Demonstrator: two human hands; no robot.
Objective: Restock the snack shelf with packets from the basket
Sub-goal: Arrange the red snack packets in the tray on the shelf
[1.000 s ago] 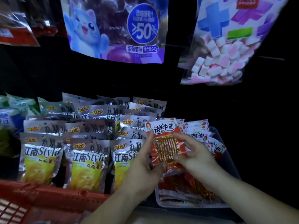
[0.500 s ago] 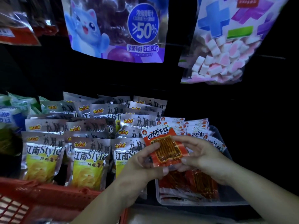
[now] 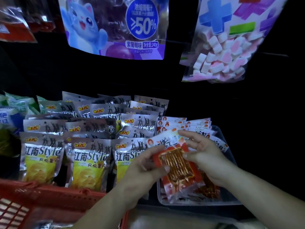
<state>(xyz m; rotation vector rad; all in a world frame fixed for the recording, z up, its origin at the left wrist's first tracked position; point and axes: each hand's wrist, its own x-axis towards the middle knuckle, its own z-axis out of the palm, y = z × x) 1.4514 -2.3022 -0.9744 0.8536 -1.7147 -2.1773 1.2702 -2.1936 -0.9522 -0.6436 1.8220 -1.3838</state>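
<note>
A person's two bare hands held one flat red-and-white snack packet with a clear window of orange-brown strips (image 3: 176, 162) in front of a dark shop shelf. The left hand (image 3: 145, 164) gripped the packet's left edge, thumb on the front and fingers curled behind. The right hand (image 3: 204, 154) pinched its right edge with the thumb, the other fingers loosely spread near the top corner. The packet was tilted, just above the front left of a clear plastic tray (image 3: 198, 203) that held more packets of the same kind. Left of the tray stood rows of silver-and-yellow crisp packets (image 3: 89, 161). A red plastic lattice basket (image 3: 41, 200) filled the lower left corner. Above hung a purple bag with a blue cartoon cat (image 3: 115, 27) and a bag of pink-and-white marshmallows (image 3: 227, 52).
</note>
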